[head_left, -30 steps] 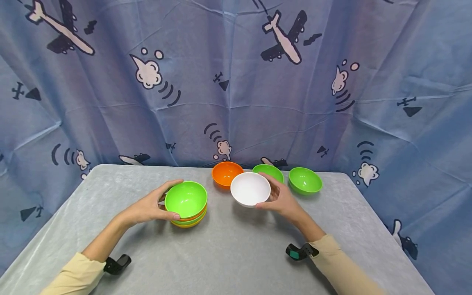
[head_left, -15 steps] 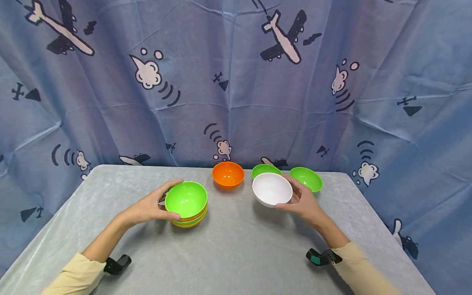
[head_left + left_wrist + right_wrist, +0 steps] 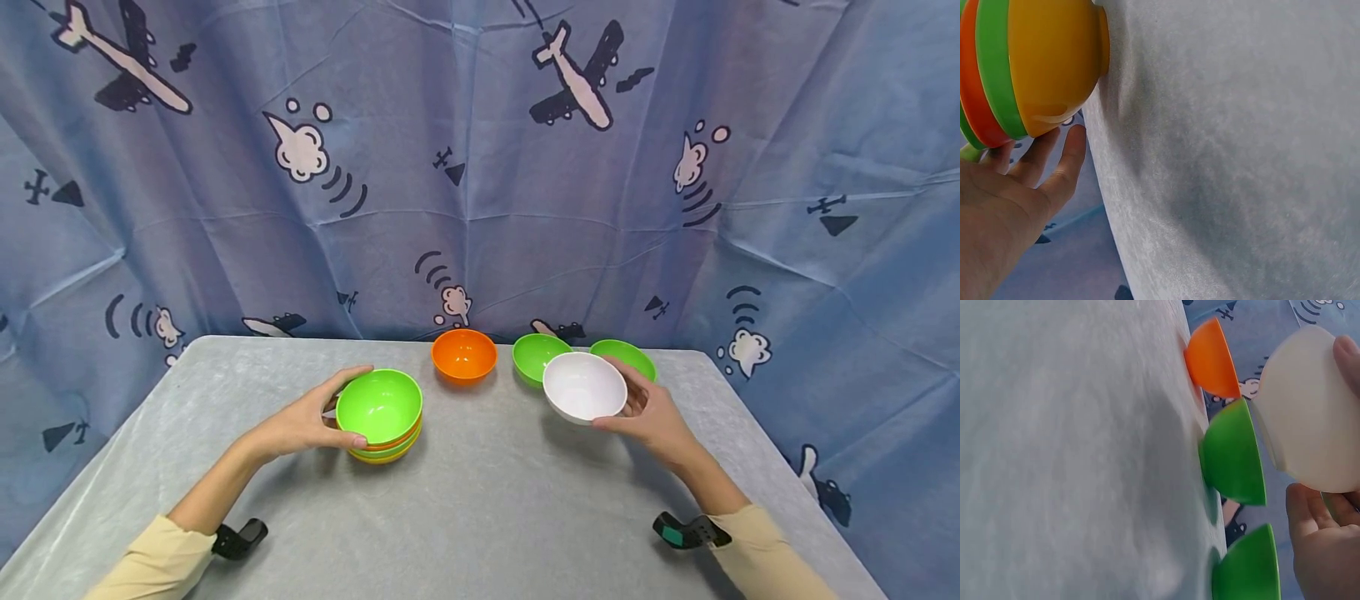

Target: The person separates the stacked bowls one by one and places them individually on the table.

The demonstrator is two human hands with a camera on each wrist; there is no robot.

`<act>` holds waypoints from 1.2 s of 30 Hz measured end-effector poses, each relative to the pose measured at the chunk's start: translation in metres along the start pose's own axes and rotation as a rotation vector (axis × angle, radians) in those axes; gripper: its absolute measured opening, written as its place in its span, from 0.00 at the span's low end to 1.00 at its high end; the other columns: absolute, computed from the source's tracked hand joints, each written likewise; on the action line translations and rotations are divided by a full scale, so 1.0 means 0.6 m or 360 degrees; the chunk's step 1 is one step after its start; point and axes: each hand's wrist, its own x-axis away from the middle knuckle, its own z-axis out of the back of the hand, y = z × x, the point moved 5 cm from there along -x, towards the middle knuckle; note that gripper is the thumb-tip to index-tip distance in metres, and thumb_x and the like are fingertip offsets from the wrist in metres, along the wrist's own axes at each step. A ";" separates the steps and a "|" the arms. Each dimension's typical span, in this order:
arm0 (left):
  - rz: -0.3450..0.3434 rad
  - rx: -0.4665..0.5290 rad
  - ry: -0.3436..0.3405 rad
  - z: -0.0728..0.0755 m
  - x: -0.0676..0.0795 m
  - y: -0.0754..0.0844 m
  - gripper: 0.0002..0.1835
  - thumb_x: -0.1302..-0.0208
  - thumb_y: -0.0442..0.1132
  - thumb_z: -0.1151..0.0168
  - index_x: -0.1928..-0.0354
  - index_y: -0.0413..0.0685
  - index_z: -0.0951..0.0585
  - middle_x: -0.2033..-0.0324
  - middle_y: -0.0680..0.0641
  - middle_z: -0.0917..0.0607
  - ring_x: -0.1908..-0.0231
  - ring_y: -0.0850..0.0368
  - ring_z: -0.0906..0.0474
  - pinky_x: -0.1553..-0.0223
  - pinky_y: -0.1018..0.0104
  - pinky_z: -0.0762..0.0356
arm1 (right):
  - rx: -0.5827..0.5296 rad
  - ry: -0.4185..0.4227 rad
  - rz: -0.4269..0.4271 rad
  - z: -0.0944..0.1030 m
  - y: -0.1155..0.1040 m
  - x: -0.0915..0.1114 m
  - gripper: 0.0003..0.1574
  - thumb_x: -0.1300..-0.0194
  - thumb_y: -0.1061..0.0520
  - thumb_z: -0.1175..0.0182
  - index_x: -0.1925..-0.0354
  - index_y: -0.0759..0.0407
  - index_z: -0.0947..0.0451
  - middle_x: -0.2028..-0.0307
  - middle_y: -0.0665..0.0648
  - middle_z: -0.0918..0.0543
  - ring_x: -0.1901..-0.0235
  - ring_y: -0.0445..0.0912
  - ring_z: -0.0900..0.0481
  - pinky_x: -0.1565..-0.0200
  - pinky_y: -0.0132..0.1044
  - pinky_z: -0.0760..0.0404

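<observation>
My left hand (image 3: 303, 422) holds a stack of nested bowls at the left of the table, thumb on the near side and fingers on the far side. A green bowl (image 3: 379, 407) is uppermost; below it the left wrist view shows an orange bowl (image 3: 977, 81), another green bowl (image 3: 997, 75) and a yellow bowl (image 3: 1054, 62) at the bottom. My right hand (image 3: 651, 417) pinches a white bowl (image 3: 585, 387) at its right side, holding it mouth up above the table. Behind it stand a green bowl (image 3: 536, 357) and a partly hidden second green bowl (image 3: 630, 354).
An orange bowl (image 3: 463, 357) stands at the back edge of the grey-covered table (image 3: 480, 508), left of the two green ones. Directly behind the table hangs a blue curtain (image 3: 480, 167) printed with aeroplanes. Each wrist wears a black band.
My right hand has carried the white bowl to the right, from in front of the orange and green bowls to in front of the two green ones. The left hand and its stack have stayed put.
</observation>
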 end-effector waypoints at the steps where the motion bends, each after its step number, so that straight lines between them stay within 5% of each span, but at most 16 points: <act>1: 0.0000 0.0002 0.0001 0.000 0.000 0.000 0.53 0.43 0.41 0.22 0.21 0.51 0.45 0.31 0.37 0.35 0.33 0.36 0.36 0.40 0.46 0.28 | 0.0013 0.0010 -0.0001 0.005 0.000 0.002 0.60 0.49 0.68 0.21 0.24 0.65 0.42 0.29 0.65 0.37 0.31 0.55 0.37 0.41 0.28 0.29; 11: 0.0000 0.0000 -0.0003 0.001 0.000 0.001 0.53 0.43 0.41 0.22 0.21 0.51 0.45 0.31 0.37 0.35 0.34 0.37 0.36 0.41 0.46 0.27 | 0.0101 0.0139 0.0033 0.068 0.002 0.024 0.57 0.45 0.71 0.25 0.24 0.64 0.41 0.29 0.64 0.35 0.35 0.42 0.34 0.41 0.24 0.31; 25: 0.0010 0.0005 -0.0008 0.001 0.000 0.000 0.53 0.42 0.42 0.22 0.21 0.52 0.45 0.30 0.37 0.36 0.32 0.35 0.37 0.40 0.44 0.28 | -0.0009 0.0321 0.0001 0.132 0.016 0.042 0.51 0.43 0.73 0.28 0.26 0.63 0.38 0.34 0.60 0.33 0.39 0.43 0.33 0.48 0.21 0.27; 30: 0.0010 0.0008 -0.0010 0.001 -0.001 -0.002 0.53 0.42 0.42 0.22 0.21 0.53 0.45 0.31 0.38 0.36 0.33 0.36 0.37 0.40 0.44 0.28 | 0.0097 0.0391 -0.0061 0.153 0.021 0.049 0.52 0.40 0.70 0.27 0.24 0.60 0.40 0.33 0.59 0.34 0.40 0.39 0.32 0.49 0.20 0.27; 36: 0.0006 0.0026 -0.0017 0.000 -0.002 -0.002 0.53 0.42 0.41 0.23 0.21 0.53 0.45 0.31 0.38 0.35 0.33 0.36 0.36 0.41 0.45 0.27 | 0.0074 0.0495 -0.0171 0.187 0.041 0.056 0.55 0.38 0.67 0.28 0.21 0.58 0.46 0.27 0.58 0.41 0.32 0.44 0.39 0.51 0.18 0.28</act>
